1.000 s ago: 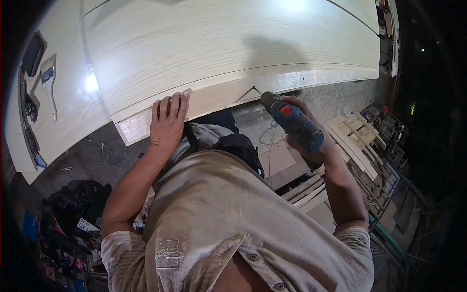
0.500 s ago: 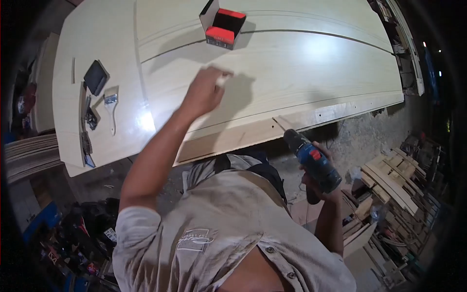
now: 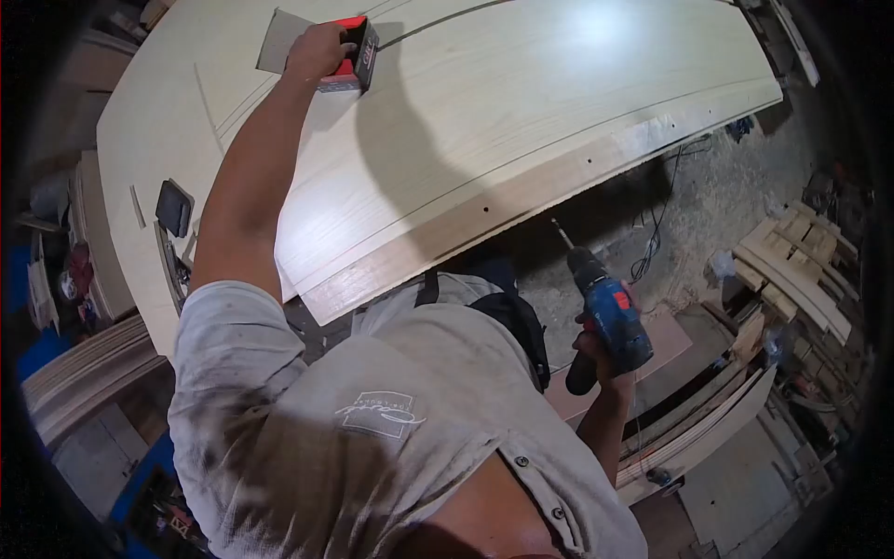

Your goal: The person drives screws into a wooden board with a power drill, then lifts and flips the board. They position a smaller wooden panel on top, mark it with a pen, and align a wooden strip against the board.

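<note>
My left hand (image 3: 318, 51) reaches over a small black and red cardboard box (image 3: 368, 58) with its flap raised. The fingers dip into the box opening and their tips are hidden. Around the grip of a blue and black cordless drill (image 3: 615, 321) my right hand (image 3: 596, 349) is closed. The drill's bit (image 3: 562, 231) points up and away from me, just off the edge of a pale wooden panel (image 3: 540, 102). Along that near edge runs a wood strip (image 3: 410, 256) with several dark holes. The box stands on the panel.
A dark rectangular object (image 3: 174, 208) lies at the panel's left. Stacked curved boards (image 3: 93, 368) stand at the lower left, and wood offcuts (image 3: 792, 279) are piled at the right. Black cables (image 3: 656, 233) hang below the panel's edge.
My left hand has moved up and away from me, from above the panel to the box. The drill has moved slightly away from the strip. The view has shifted.
</note>
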The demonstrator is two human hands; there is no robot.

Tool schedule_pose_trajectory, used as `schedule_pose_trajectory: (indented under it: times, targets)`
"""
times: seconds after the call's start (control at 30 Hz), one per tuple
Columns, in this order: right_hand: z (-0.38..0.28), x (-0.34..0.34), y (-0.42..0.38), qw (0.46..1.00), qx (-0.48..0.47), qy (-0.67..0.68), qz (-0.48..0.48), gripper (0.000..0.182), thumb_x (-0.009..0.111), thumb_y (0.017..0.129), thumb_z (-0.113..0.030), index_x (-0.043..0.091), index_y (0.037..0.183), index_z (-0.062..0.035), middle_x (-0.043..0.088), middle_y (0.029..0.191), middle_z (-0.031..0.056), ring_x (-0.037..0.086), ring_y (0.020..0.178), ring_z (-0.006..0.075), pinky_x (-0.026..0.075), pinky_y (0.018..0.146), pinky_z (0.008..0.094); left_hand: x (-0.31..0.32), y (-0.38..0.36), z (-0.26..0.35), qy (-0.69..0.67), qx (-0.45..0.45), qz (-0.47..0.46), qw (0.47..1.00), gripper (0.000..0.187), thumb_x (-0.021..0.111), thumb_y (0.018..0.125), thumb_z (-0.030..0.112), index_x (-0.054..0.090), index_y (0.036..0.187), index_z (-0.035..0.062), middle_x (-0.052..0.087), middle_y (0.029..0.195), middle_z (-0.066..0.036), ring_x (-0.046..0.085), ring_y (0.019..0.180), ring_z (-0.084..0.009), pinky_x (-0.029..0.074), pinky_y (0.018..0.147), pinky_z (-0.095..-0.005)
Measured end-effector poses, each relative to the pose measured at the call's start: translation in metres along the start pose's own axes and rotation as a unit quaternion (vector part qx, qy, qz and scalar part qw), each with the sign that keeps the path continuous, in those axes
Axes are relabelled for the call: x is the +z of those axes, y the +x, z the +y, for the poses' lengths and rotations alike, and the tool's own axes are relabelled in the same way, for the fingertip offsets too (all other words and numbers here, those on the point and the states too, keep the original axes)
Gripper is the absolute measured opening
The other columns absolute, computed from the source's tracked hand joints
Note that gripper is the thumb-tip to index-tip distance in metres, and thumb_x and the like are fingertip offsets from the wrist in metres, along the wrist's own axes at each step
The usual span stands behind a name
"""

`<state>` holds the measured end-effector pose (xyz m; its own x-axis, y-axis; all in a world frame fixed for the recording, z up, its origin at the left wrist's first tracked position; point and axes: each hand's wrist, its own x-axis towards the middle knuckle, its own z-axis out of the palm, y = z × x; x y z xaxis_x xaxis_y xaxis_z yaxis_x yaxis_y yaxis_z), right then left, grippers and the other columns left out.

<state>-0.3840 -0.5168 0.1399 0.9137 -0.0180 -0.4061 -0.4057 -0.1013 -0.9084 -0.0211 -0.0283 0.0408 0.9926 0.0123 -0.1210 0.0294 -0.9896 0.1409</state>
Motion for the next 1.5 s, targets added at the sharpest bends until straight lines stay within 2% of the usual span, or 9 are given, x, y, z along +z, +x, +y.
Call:
schedule_pose_trajectory:
  times: [0.4, 0.63, 0.7, 0.83, 1.07, 1.17, 1.2, 1.27, 1.5]
  targets:
    - [0.005, 0.022, -0.011, 0.998, 0.006, 0.051, 0.032, 0.093, 0.073, 0.070, -0.006, 0.024, 0.149, -0.0129, 0.060, 0.098, 0.0110, 0.062, 0.085, 0.0195, 0.056, 0.067, 0.0328, 0.021, 0.016, -0.018, -0.006, 0.010, 0.006, 1.000, 0.026, 0.062, 0.090, 0.029, 0.068, 0.104, 0.0070, 0.069, 0.096, -0.019, 0.065, 0.094, -0.0381, 0.051, 0.081, -0.0453]
    - [-0.008, 0.041, -0.021, 1.000, 0.010, 0.022, 0.016, 0.094, 0.073, 0.069, -0.009, 0.023, 0.148, -0.0106, 0.060, 0.098, 0.0106, 0.063, 0.086, 0.0202, 0.055, 0.069, 0.0336, -0.007, -0.041, -0.013, -0.277, -0.027, 0.144, 0.950, 0.027, 0.057, 0.095, 0.027, 0.063, 0.106, 0.0027, 0.069, 0.086, -0.013, 0.068, 0.081, -0.0243, 0.052, 0.076, -0.0364]
    - [-0.010, 0.049, -0.021, 0.999, 0.023, 0.025, -0.005, 0.094, 0.074, 0.070, -0.010, 0.023, 0.148, -0.0104, 0.061, 0.099, 0.0104, 0.063, 0.086, 0.0204, 0.055, 0.069, 0.0337, -0.012, -0.088, -0.006, -0.538, -0.009, 0.154, 0.829, 0.027, 0.059, 0.095, 0.026, 0.065, 0.105, 0.0020, 0.068, 0.082, -0.007, 0.065, 0.077, -0.0152, 0.051, 0.071, -0.0315]
    - [-0.009, 0.075, -0.022, 0.997, -0.006, -0.012, -0.071, 0.095, 0.076, 0.071, -0.012, 0.021, 0.148, -0.0092, 0.062, 0.100, 0.0102, 0.063, 0.089, 0.0200, 0.054, 0.074, 0.0347, 0.001, -0.217, 0.001, -0.598, -0.079, 0.046, 0.796, 0.032, 0.059, 0.095, 0.022, 0.063, 0.113, -0.0043, 0.064, 0.085, -0.005, 0.059, 0.077, -0.0126, 0.050, 0.073, -0.0285]
    - [-0.011, 0.121, -0.018, 0.949, -0.083, -0.126, -0.277, 0.093, 0.078, 0.075, -0.014, 0.020, 0.148, -0.0105, 0.060, 0.107, 0.0132, 0.063, 0.084, 0.0196, 0.052, 0.075, 0.0328, 0.092, -0.401, 0.026, -0.846, -0.284, 0.035, 0.449, 0.009, 0.069, 0.089, 0.008, 0.063, 0.094, 0.0034, 0.064, 0.084, -0.006, 0.059, 0.073, -0.0133, 0.049, 0.069, -0.0265]
    - [-0.038, 0.162, -0.019, 0.966, 0.100, -0.032, -0.234, 0.071, 0.074, 0.079, -0.021, 0.038, 0.138, -0.0045, 0.066, 0.090, 0.0139, 0.065, 0.066, 0.0187, 0.055, 0.058, 0.0289, 0.105, -0.434, 0.033, -0.913, -0.271, 0.078, 0.295, 0.011, 0.065, 0.091, 0.006, 0.064, 0.101, 0.0031, 0.065, 0.086, -0.006, 0.063, 0.079, -0.0157, 0.052, 0.074, -0.0274]
    - [-0.051, 0.181, -0.005, 0.928, 0.317, 0.013, -0.196, 0.054, 0.070, 0.082, -0.027, 0.048, 0.124, -0.0025, 0.065, 0.084, 0.0121, 0.065, 0.061, 0.0182, 0.055, 0.053, 0.0264, 0.094, -0.435, 0.035, -0.917, -0.300, 0.069, 0.254, 0.013, 0.064, 0.091, 0.006, 0.063, 0.104, 0.0034, 0.066, 0.089, -0.007, 0.064, 0.083, -0.0173, 0.053, 0.077, -0.0291]
    - [-0.058, 0.204, 0.002, 0.841, 0.519, 0.042, -0.146, 0.042, 0.067, 0.085, -0.033, 0.058, 0.110, -0.0004, 0.065, 0.078, 0.0102, 0.064, 0.055, 0.0178, 0.054, 0.047, 0.0239, 0.096, -0.442, 0.037, -0.932, -0.313, 0.051, 0.174, 0.020, 0.060, 0.093, 0.006, 0.062, 0.113, 0.0033, 0.067, 0.097, -0.008, 0.067, 0.092, -0.0211, 0.056, 0.086, -0.0320]
    - [-0.058, 0.222, -0.002, 0.848, 0.503, -0.097, -0.136, 0.044, 0.064, 0.084, -0.044, 0.064, 0.092, -0.0013, 0.066, 0.070, 0.0082, 0.062, 0.051, 0.0163, 0.052, 0.047, 0.0255, 0.096, -0.457, 0.033, -0.972, -0.222, 0.058, 0.054, 0.015, 0.056, 0.097, 0.010, 0.062, 0.108, 0.0023, 0.067, 0.101, -0.011, 0.067, 0.096, -0.0232, 0.058, 0.084, -0.0303]
